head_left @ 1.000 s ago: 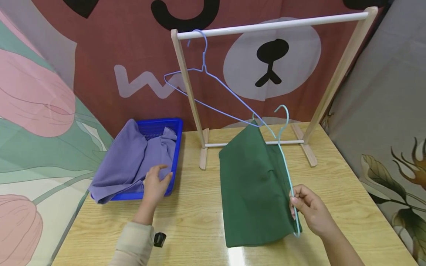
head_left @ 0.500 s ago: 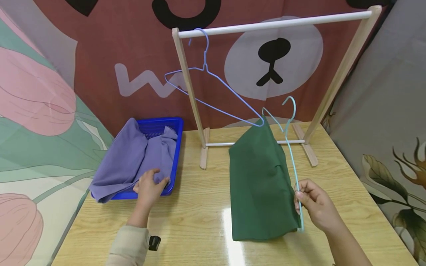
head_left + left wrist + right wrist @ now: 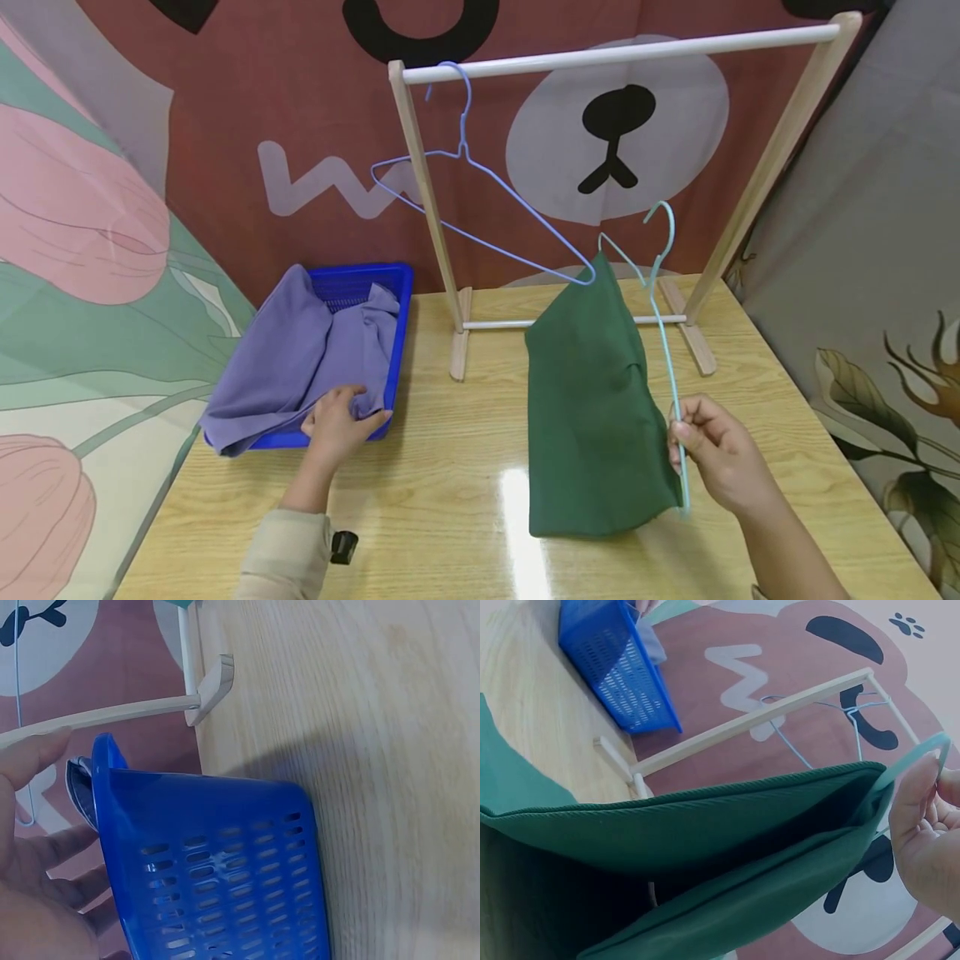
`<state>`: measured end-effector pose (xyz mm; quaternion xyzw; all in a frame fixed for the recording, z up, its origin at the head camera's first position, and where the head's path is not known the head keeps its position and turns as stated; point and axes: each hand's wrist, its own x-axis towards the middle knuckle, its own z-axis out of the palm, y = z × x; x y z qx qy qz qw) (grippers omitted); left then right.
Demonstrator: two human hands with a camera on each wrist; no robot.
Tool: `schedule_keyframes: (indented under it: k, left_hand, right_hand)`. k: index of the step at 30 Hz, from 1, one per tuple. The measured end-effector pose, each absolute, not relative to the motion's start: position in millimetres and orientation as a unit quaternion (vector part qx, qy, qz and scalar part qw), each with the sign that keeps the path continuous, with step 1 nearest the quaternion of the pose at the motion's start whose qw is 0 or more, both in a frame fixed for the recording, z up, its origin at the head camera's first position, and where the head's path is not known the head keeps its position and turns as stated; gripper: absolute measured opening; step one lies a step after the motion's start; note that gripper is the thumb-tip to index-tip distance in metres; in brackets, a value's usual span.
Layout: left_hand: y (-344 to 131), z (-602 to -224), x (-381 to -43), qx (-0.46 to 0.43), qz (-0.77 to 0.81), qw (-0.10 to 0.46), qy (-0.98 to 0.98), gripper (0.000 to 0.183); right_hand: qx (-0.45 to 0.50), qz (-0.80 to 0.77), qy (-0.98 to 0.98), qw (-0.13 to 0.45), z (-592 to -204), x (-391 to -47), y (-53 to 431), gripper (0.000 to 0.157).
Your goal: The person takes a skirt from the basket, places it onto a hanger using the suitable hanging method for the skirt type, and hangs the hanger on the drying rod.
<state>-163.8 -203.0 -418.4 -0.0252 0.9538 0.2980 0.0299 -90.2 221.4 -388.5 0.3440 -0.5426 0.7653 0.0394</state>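
My right hand (image 3: 720, 458) pinches the side of a light-turquoise clothes hanger (image 3: 664, 350) between thumb and fingers. A dark green cloth (image 3: 585, 408) hangs from this hanger, its hook pointing up; in the right wrist view the cloth's stitched lower edges (image 3: 667, 802) gape apart. My left hand (image 3: 337, 425) is at the near right corner of a blue plastic basket (image 3: 401, 350), fingers over the rim and thumb spread away from them. Purple cloth (image 3: 307, 358) fills the basket and drapes over its left side. In the left wrist view the thumb (image 3: 41, 754) stands apart from the fingers.
A wooden rack with a white top bar (image 3: 622, 58) stands at the table's back. From its left end hangs an empty periwinkle hanger (image 3: 517, 204), its lower right corner overlapping the green cloth in the head view. A printed backdrop (image 3: 300, 242) closes off the rear.
My right hand has carried the turquoise hanger and green cloth to the right and slightly up. My left hand has shifted a little left, its thumb now spread towards the basket's corner.
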Motion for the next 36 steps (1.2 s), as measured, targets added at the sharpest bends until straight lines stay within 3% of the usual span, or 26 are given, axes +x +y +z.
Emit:
schedule_keyframes:
  k: [27, 36]
  left_hand:
    - [-202, -425, -170, 0.009, 0.286, -0.006, 0.958, 0.033]
    - [-201, -427, -171, 0.046, 0.271, -0.065, 0.959, 0.024]
  right_hand:
    - [0.294, 0.760, -0.572, 0.092, -357, -104, 232, 0.019]
    - [0.309, 0.791, -0.520, 0.094, -351, -112, 236, 0.020]
